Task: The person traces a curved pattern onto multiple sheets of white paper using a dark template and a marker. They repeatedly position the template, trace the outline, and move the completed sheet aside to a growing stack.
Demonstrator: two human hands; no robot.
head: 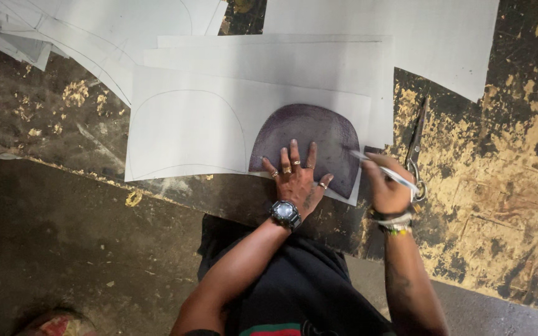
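Flat, the left hand (296, 179) presses the dark template (309, 144); the right hand (386, 186) grips a pen (384, 172).

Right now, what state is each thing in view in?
Dark dome-shaped template: flat on paper, pinned by left hand.
Left hand: fingers spread, pressing down.
Right hand: gripping white pen, tip at template edge.
White paper sheet: flat, curve outlined.
Metal scissors: lying untouched.

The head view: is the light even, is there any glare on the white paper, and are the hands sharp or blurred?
In the head view, the light is soft and fairly even; the white paper is bright but keeps its drawn lines, so there is no strong glare. The left hand on the dark dome-shaped piece is sharp. The right hand and its pen look slightly soft. The lower left of the picture is darker.
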